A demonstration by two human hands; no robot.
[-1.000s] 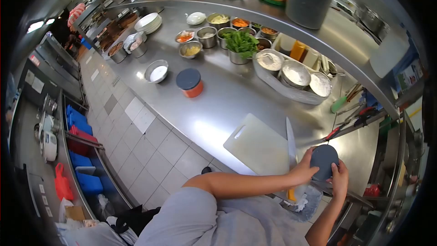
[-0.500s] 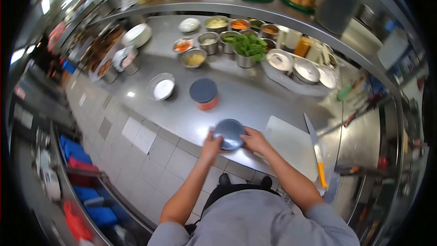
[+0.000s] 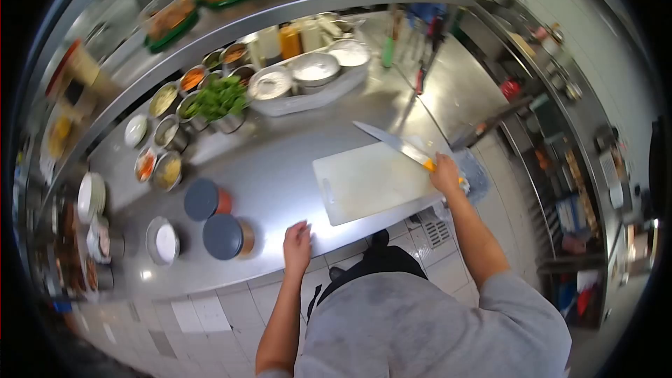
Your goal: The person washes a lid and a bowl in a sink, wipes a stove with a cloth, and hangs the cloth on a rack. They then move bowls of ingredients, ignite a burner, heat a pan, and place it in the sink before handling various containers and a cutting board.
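My right hand (image 3: 445, 175) is closed round the yellow handle of a large kitchen knife (image 3: 395, 141). The blade lies along the far right side of a white cutting board (image 3: 374, 180), its tip pointing back and left. Over the counter's front edge, left of the board, my left hand (image 3: 298, 246) holds nothing, its fingers loosely bent and a little apart. To its left stand two dark-lidded containers: a brownish one (image 3: 227, 236) nearer me, and a reddish one (image 3: 206, 200) just behind it.
A bowl of white contents (image 3: 164, 241) stands at the left. Metal pots and bowls of cut vegetables, leafy greens (image 3: 217, 100) and a tray of white powders (image 3: 308, 101) line the back. A shelf (image 3: 280, 12) overhangs them. A plastic bag (image 3: 472, 175) hangs by the right edge.
The dark-lidded container that both hands held now stands beside the reddish one, released. My right hand has moved right and taken the knife's handle. The view has swung right.
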